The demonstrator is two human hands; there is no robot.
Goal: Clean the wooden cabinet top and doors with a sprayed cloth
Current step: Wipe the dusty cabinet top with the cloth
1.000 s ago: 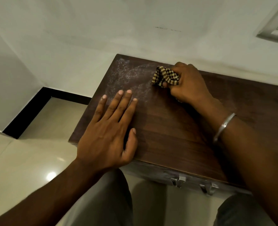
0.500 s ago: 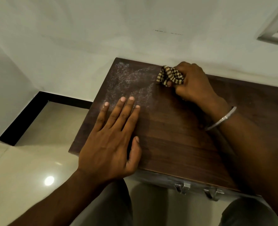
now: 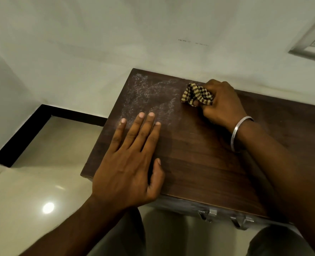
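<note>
A dark wooden cabinet top (image 3: 199,154) fills the middle of the head view, against a white wall. A whitish dusty or sprayed patch (image 3: 149,97) covers its far left corner. My right hand (image 3: 221,102) grips a bunched checked brown-and-tan cloth (image 3: 196,94) and presses it on the top near the back edge, just right of the patch. My left hand (image 3: 130,163) rests flat on the top near the front left corner, fingers straight, fingertips at the edge of the patch. The cabinet doors are mostly hidden below the top.
Two metal door handles (image 3: 225,217) stick out under the front edge. The wall (image 3: 153,34) runs right behind the cabinet. Glossy tiled floor (image 3: 32,191) with a black skirting lies to the left. A window frame corner (image 3: 312,45) shows at upper right. My knees are below the cabinet front.
My right hand with the cloth has slid back and to the right, toward the wall. My left hand stays flat in the same place.
</note>
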